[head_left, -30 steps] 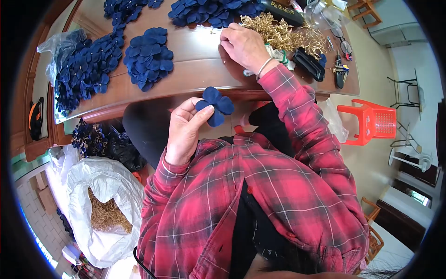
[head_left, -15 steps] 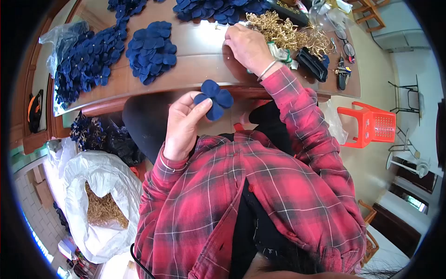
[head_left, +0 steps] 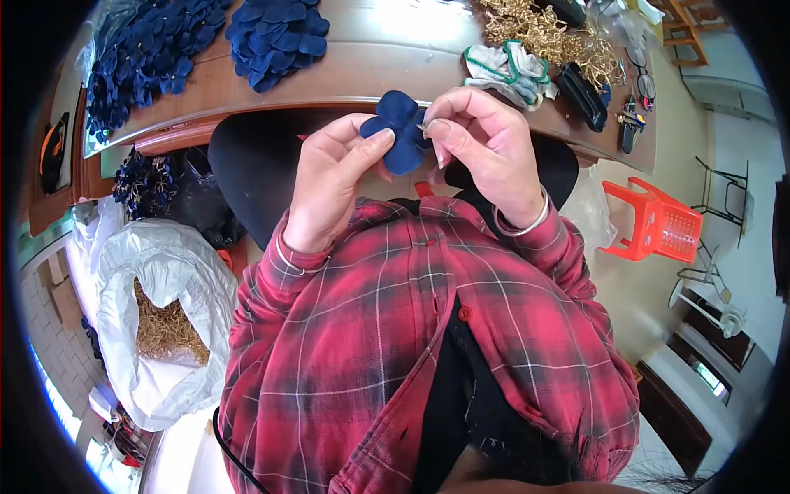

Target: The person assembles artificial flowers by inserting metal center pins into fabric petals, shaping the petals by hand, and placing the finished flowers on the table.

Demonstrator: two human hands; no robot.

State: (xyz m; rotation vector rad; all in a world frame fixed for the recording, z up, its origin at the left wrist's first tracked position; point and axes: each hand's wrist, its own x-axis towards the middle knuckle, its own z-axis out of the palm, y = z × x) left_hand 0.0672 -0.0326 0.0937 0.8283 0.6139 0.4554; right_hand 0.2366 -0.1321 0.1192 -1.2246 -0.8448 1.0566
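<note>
A dark blue fabric flower is pinched between the thumb and fingers of my left hand, above my lap. At the flower's right edge, my right hand pinches something small and thin, too small to make out. On the table lie a heap of blue petals and a larger blue heap at the left. A pile of gold sprigs and a white cloth with green edging are at the right.
A black case, glasses and pliers lie along the table's right side. A red plastic stool stands on the floor at right. At left is a white sack holding gold sprigs.
My right hand has left the tabletop and come down to the flower, now pinching something small. My left hand still holds the flower. The view has shifted, with the table now higher in it.
</note>
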